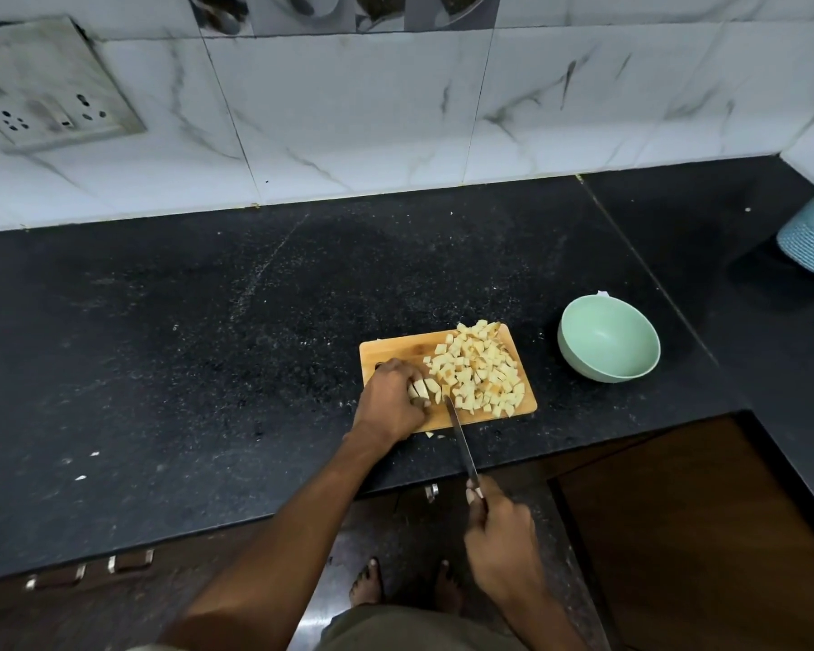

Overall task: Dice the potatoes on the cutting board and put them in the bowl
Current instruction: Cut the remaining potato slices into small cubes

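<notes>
My left hand (pixel 392 400) curls over the last uncut strips of pale peeled potato (pixel 423 390) at the board's 8 o'clock corner, fingertips pinning them. My right hand (pixel 499 533) is wrapped round the handle of a long steel-bladed knife (pixel 461 439), well back off the counter edge at 6 o'clock. Blade's long axis runs from 6 toward 12, its tip touching the strips just right of my left fingers. The heap of pale diced potato cubes (pixel 478 371) fills the small rectangular wooden cutting board (pixel 391 346) toward 3 o'clock. The round mint-green bowl (pixel 608 339) sits apart at 3 o'clock of the board and looks empty. Judgement: dicing nearly done; the right hand is nearer the bowl for the transfer.
</notes>
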